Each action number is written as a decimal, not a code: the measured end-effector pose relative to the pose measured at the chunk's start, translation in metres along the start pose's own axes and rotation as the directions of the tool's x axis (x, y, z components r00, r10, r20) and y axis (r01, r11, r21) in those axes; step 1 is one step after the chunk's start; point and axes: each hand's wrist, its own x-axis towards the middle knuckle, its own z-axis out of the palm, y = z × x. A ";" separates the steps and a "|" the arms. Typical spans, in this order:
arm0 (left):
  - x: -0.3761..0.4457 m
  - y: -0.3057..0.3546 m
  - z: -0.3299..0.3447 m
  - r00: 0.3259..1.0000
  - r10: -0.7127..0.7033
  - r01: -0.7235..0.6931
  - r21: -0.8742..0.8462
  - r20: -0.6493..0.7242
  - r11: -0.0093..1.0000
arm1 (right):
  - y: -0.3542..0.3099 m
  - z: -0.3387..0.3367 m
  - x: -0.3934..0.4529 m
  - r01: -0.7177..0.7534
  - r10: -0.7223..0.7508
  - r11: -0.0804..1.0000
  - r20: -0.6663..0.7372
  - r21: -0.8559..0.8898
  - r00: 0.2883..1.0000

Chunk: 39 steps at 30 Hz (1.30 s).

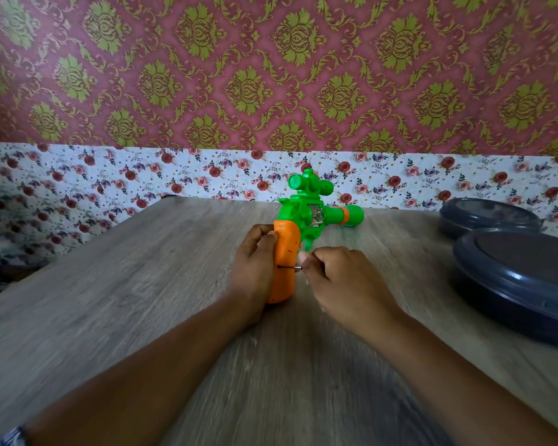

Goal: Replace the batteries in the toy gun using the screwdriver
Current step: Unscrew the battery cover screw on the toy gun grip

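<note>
**A:** Where does the toy gun [306, 220] lie?

**B:** Towards the far edge of the table [126, 284], about midway along it and right in front of the person. Its orange grip [284, 262] points back at the person, so the grip's long axis runs near-to-far. The green body sits at the far end of the grip, with the barrel reaching off to the right, roughly along the far edge.

**A:** And the hands?

**B:** The left hand [255, 268] is curled round the left side of the grip and holds it. The right hand [345, 281] sits just to the right of the grip, fingers closed on a small screwdriver [290, 267]. Only the thin metal shaft shows; the handle is hidden in the fingers. The shaft lies crosswise to the grip, its tip against the grip's right face about halfway down.

**A:** So the coming move turns on that?

**B:** I'd judge so. The tip has to stay square to the grip's face while the left hand braces it from the other side. Whether it sits in a screw head is too small to tell.

**A:** Further out?

**B:** Grey wood-grain tabletop. Two dark round lidded containers [522, 278] stand at the right edge, well apart from the hands. Behind the table is floral wallpaper [78, 175], with red and gold damask above.
</note>
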 end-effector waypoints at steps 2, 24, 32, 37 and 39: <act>-0.001 0.002 0.001 1.000 -0.001 0.001 -0.019 0.003 1.000 | 0.001 0.001 0.002 -0.001 0.001 0.999 0.014 0.052 1.000; 0.002 -0.003 -0.001 0.998 0.060 -0.060 -0.005 0.014 0.998 | 0.001 0.003 0.000 0.111 -0.109 0.984 -0.027 0.136 0.994; -0.002 0.002 0.000 0.999 0.040 -0.039 -0.030 0.023 0.999 | 0.002 0.000 0.001 0.053 -0.053 0.998 0.002 -0.019 0.999; 0.000 -0.002 -0.001 0.998 0.057 -0.057 0.010 0.029 0.998 | 0.001 0.001 0.002 0.114 -0.114 0.993 -0.017 0.036 0.993; 0.002 -0.004 -0.001 0.999 0.038 -0.039 0.011 0.023 0.999 | 0.002 0.001 0.001 0.131 -0.129 0.989 -0.031 0.067 0.991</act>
